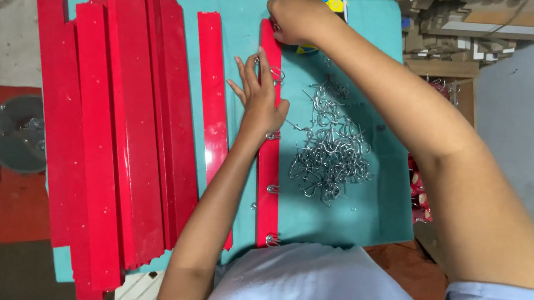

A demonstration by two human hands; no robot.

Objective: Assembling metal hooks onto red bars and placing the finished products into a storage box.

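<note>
We look down on a worktop covered in teal, with a long red strip lying lengthwise in front of us, running from near our chest to the far edge. Our left hand rests flat on the upper part of this strip, its fingers spread apart and pressing down rather than gripping anything. Our right hand is at the far end of the same strip, its fingers curled together over the strip's top; we cannot tell whether something small is pinched inside them. Several small metal hooks sit clipped along the strip's right edge, spaced apart down its length, one near the bottom end. Just right of the strip lies a loose heap of wire hooks, tangled on the teal surface. Left of our left hand another single red strip lies parallel, and further left a wide stack of red strips overlaps, covering much of that side of the worktop. A grey round bucket stands on the floor at the far left, and cardboard boxes are piled beyond the worktop's upper right corner.
</note>
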